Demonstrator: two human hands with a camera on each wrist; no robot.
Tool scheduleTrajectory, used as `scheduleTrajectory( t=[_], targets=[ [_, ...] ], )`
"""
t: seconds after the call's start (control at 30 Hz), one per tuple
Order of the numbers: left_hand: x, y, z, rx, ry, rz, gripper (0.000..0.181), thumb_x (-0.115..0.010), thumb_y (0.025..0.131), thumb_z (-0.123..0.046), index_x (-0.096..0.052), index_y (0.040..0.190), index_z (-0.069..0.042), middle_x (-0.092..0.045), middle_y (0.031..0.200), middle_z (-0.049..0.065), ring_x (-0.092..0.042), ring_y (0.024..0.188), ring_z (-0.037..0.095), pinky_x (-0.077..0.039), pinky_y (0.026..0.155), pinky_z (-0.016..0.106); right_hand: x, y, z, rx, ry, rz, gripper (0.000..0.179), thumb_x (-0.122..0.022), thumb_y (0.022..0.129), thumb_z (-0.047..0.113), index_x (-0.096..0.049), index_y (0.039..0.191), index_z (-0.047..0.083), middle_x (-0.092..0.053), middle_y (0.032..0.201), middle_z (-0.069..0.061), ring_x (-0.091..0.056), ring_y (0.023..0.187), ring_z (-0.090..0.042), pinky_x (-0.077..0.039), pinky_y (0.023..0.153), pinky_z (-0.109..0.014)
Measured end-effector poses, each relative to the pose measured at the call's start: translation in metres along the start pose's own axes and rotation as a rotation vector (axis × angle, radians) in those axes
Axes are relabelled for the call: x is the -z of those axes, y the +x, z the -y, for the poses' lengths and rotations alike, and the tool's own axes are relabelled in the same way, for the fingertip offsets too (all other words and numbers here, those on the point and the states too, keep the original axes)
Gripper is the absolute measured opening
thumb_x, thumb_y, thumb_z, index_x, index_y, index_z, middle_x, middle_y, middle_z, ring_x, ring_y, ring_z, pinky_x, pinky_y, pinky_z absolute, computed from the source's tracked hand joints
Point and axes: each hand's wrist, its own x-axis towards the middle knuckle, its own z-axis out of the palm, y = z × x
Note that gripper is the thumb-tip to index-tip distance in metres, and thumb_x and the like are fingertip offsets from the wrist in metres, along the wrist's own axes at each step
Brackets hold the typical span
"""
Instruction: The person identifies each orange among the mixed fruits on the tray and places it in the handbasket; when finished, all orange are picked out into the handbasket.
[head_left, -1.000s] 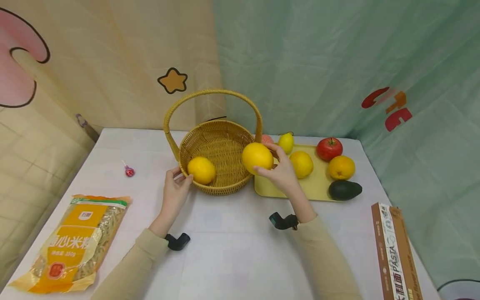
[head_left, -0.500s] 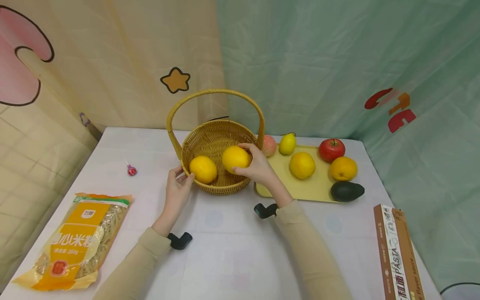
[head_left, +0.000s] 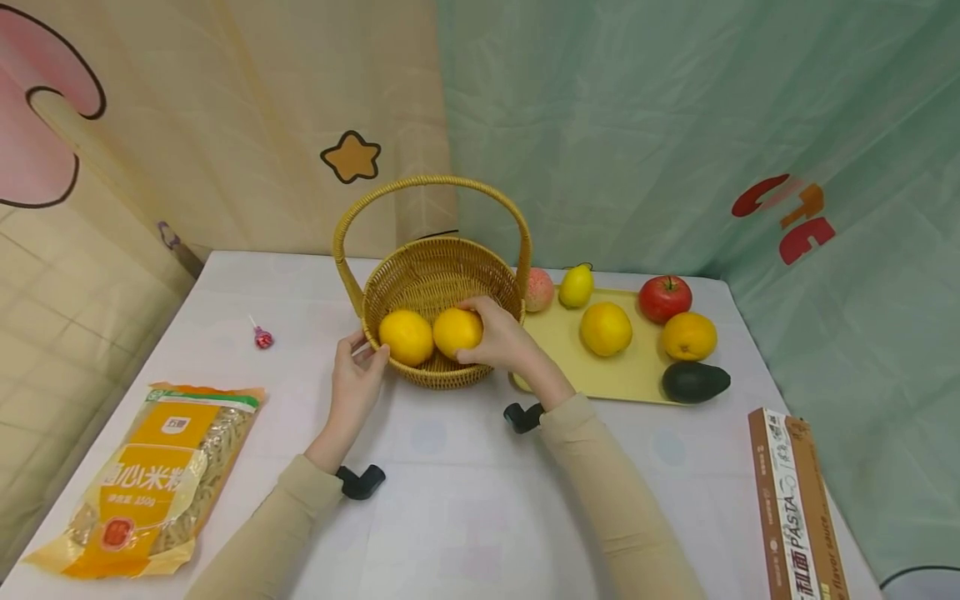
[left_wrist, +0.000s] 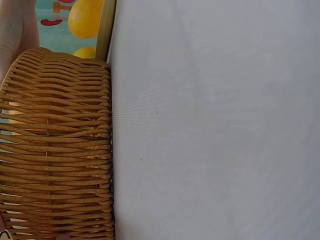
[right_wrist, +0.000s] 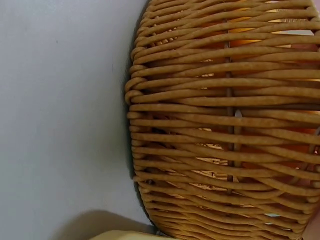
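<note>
A woven wicker basket (head_left: 444, 380) with a tall arched handle stands on the white table. My left hand (head_left: 354, 383) grips its left front rim, thumb at the edge. Inside, my right hand (head_left: 504, 340) holds a round yellow orange (head_left: 454, 332) low, thumb in front and fingers over the top. Right beside it, on the left, lies a second orange (head_left: 406, 337). Both wrist views are mostly filled by the outer weave of the basket (left_wrist: 55, 150), and the fingers are largely hidden there.
Right of the basket, a yellow tray (head_left: 558, 367) bears oranges (head_left: 606, 328), a tomato-like red fruit (head_left: 665, 299), a lemon (head_left: 577, 287) and an avocado (head_left: 696, 382). A pinkish round fruit (head_left: 538, 290) sits by the handle. Noodle bag (head_left: 146, 483), lollipop (head_left: 262, 337) and pasta box (head_left: 798, 504) lie around.
My right hand has carried the orange leftward from over the basket's right rim and down inside, against the other orange. The left hand stays on the rim.
</note>
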Motion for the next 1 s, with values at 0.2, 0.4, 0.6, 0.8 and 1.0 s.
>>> scheduleTrajectory(
  t=[0.2, 0.4, 0.6, 0.8, 1.0],
  targets=[
    [-0.0010, 0.0014, 0.0007, -0.006, -0.009, -0.002, 0.057, -0.054, 0.100, -0.018, -0.028, 0.147, 0.000, -0.034, 0.151, 0.019, -0.045, 0.133, 0.031, -0.048, 0.104, 0.045, 0.0032, 0.0016, 0.0007, 0.000, -0.073, 0.072, 0.069, -0.080, 0.076, 0.025, -0.051, 0.135, 0.005, -0.055, 0.133, -0.011, -0.054, 0.118, -0.025, -0.045, 0.105, -0.040],
    [-0.0014, 0.0009, -0.0001, -0.006, -0.001, 0.002, 0.057, -0.053, 0.100, -0.019, -0.028, 0.147, 0.000, -0.034, 0.151, 0.019, -0.045, 0.134, 0.031, -0.048, 0.104, 0.045, 0.0039, 0.0015, 0.0012, -0.005, -0.116, 0.115, 0.068, -0.081, 0.077, 0.030, -0.053, 0.135, 0.007, -0.054, 0.135, -0.010, -0.054, 0.121, -0.025, -0.044, 0.107, -0.040],
    [-0.0019, -0.0008, 0.0001, -0.013, -0.010, -0.002, 0.057, -0.054, 0.100, -0.018, -0.028, 0.147, 0.001, -0.034, 0.151, 0.020, -0.045, 0.133, 0.032, -0.048, 0.103, 0.045, 0.0031, -0.0001, 0.0014, 0.002, -0.102, 0.089, 0.066, -0.081, 0.079, 0.037, -0.056, 0.135, 0.010, -0.056, 0.133, -0.009, -0.055, 0.119, -0.025, -0.045, 0.105, -0.040],
    [-0.0011, -0.0017, -0.0013, -0.012, -0.006, -0.010, 0.057, -0.054, 0.100, -0.019, -0.028, 0.147, 0.001, -0.034, 0.151, 0.019, -0.045, 0.134, 0.031, -0.048, 0.104, 0.044, 0.0014, -0.0018, -0.0023, -0.001, 0.008, 0.003, 0.057, -0.078, 0.083, 0.036, -0.059, 0.132, 0.012, -0.058, 0.135, -0.007, -0.054, 0.125, -0.026, -0.044, 0.107, -0.040],
    [-0.0005, -0.0023, -0.0026, -0.010, -0.015, -0.003, 0.058, -0.053, 0.100, -0.018, -0.027, 0.148, 0.002, -0.033, 0.152, 0.019, -0.044, 0.134, 0.031, -0.047, 0.105, 0.045, 0.0001, -0.0043, -0.0069, 0.006, 0.116, -0.058, 0.049, -0.075, 0.087, 0.034, -0.061, 0.129, 0.014, -0.059, 0.135, -0.004, -0.053, 0.126, -0.024, -0.043, 0.108, -0.041]
  ],
)
